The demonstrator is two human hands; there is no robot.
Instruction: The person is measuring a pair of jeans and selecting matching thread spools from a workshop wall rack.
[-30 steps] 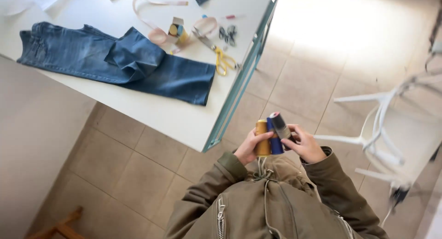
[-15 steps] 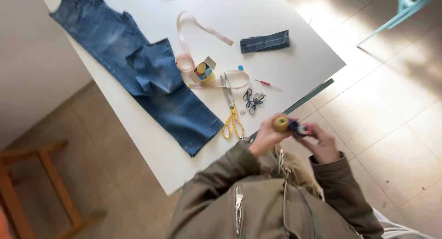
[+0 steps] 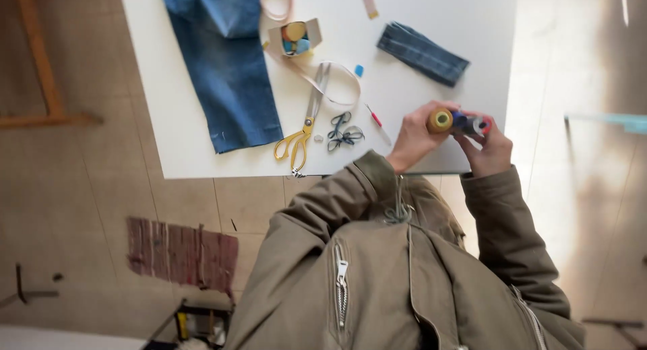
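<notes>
Mustard-yellow thread on a spool (image 3: 439,120) sits in the person's left hand (image 3: 412,140), whose fingers are wrapped around it, while the right hand (image 3: 488,146) grips a dark blue spool (image 3: 466,123) right beside it; the two spools touch, held just above the near edge of a white table (image 3: 431,80). Both arms wear olive jacket sleeves, and the jacket's front zipper shows below. On the table to the left of the hands lie a red-tipped seam ripper (image 3: 375,118), small dark thread snips (image 3: 342,132) and gold-handled scissors (image 3: 300,136) pointing away from the person. Blue denim jeans (image 3: 226,67) stretch along the table's left side. Further back sit a small open box (image 3: 294,37) of coloured items, a looping pale measuring tape (image 3: 337,77), and a cut strip of denim (image 3: 422,53).
</notes>
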